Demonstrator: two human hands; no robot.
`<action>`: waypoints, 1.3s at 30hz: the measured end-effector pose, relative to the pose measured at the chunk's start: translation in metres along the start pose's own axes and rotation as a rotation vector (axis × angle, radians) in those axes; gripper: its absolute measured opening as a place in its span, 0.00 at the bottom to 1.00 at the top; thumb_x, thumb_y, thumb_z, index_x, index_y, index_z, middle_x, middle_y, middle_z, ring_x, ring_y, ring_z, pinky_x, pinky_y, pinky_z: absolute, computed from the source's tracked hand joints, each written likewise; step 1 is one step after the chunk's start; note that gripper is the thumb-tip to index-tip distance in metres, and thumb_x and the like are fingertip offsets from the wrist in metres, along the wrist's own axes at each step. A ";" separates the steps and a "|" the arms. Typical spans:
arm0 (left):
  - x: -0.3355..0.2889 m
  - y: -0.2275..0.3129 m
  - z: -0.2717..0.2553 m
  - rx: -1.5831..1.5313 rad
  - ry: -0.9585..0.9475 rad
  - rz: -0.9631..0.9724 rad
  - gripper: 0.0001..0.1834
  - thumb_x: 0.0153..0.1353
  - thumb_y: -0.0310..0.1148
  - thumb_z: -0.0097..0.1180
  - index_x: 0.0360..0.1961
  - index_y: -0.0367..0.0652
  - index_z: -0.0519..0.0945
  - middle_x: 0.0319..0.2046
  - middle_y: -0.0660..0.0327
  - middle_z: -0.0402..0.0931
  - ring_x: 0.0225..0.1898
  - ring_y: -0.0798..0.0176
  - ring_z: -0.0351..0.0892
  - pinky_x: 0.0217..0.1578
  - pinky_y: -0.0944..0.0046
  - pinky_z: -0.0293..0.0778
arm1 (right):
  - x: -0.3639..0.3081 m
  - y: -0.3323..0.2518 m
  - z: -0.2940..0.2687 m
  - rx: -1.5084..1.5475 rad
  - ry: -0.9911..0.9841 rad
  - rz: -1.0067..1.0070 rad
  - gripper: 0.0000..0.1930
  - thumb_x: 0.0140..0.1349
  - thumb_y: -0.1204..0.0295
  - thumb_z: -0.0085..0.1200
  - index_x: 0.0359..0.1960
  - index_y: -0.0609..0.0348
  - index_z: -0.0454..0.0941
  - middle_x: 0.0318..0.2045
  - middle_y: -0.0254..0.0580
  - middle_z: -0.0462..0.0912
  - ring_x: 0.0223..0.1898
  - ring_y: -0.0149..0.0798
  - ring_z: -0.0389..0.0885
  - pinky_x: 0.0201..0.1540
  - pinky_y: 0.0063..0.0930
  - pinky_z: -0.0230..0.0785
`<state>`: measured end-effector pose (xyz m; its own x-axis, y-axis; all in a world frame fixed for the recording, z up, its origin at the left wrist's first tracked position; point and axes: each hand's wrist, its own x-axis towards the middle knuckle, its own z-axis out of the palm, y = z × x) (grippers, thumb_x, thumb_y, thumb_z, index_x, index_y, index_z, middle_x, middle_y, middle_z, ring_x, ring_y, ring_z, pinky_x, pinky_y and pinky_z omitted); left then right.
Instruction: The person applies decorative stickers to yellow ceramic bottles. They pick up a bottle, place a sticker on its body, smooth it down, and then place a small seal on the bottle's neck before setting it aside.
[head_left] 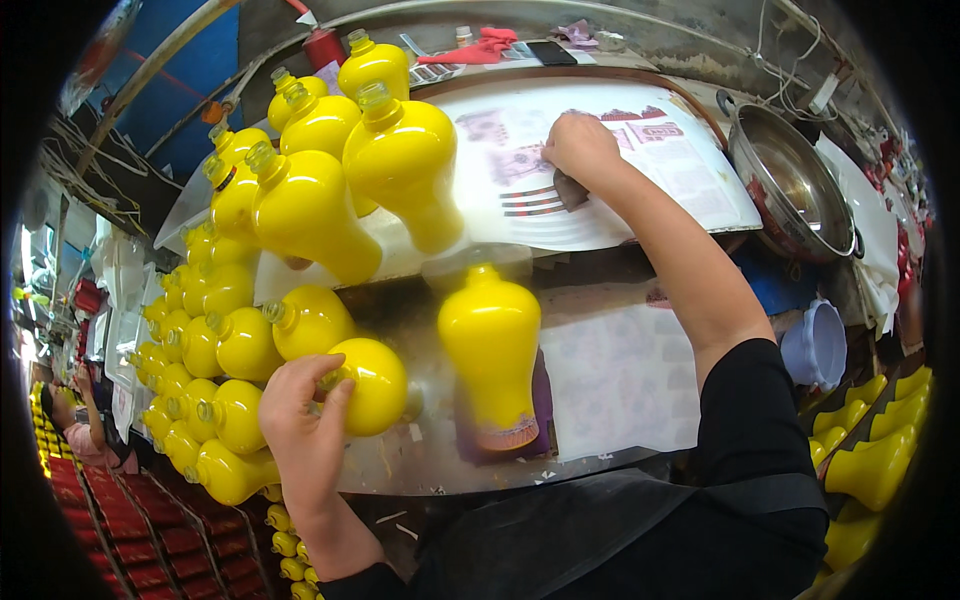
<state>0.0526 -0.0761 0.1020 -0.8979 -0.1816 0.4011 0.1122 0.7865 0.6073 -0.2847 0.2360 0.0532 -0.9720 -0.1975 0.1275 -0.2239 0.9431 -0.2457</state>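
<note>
Pinching the neck of a yellow glass bottle [376, 390] between thumb and fingers, the left hand [303, 412] sits at 8 o'clock. At 1 o'clock the right hand [582, 148], fingers folded in, grips a dark pad [570, 191] over a printed sheet [665, 195]. A print-banded yellow bottle [490, 345] stands at 6 o'clock on purple cloth [545, 405].

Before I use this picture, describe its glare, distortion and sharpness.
Head view: white glare spots on the yellow bottles, shine inside the metal basin; head view: fisheye curves the table edge, black fills the corners; head view: left hand and right hand read clearly, far-left background details are hard to make out.
</note>
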 end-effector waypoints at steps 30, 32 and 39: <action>0.051 0.112 0.097 -0.697 -0.260 -0.065 0.09 0.59 0.28 0.69 0.37 0.32 0.86 0.30 0.59 0.87 0.33 0.69 0.84 0.37 0.68 0.78 | -0.209 -0.044 -0.128 0.321 0.510 -0.656 0.10 0.62 0.72 0.68 0.44 0.59 0.89 0.27 0.43 0.82 0.24 0.37 0.79 0.27 0.28 0.70; 0.035 0.112 0.085 -0.817 -0.363 -0.163 0.10 0.57 0.28 0.69 0.38 0.32 0.87 0.31 0.58 0.87 0.34 0.72 0.83 0.39 0.68 0.78 | -0.219 -0.042 -0.134 0.531 0.269 -0.516 0.16 0.72 0.61 0.60 0.47 0.63 0.88 0.30 0.41 0.84 0.29 0.29 0.78 0.34 0.24 0.71; -0.008 0.117 0.055 -0.798 -0.515 -0.180 0.11 0.60 0.24 0.69 0.42 0.39 0.81 0.33 0.62 0.86 0.34 0.73 0.84 0.38 0.74 0.79 | -0.257 -0.058 -0.120 0.962 -0.436 -0.278 0.10 0.64 0.68 0.67 0.33 0.63 0.86 0.29 0.33 0.83 0.30 0.23 0.78 0.34 0.18 0.71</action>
<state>0.0493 0.0499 0.1317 -0.9852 0.1699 0.0220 0.0403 0.1047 0.9937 -0.0129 0.2644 0.1501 -0.7781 -0.6281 -0.0099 -0.2177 0.2844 -0.9336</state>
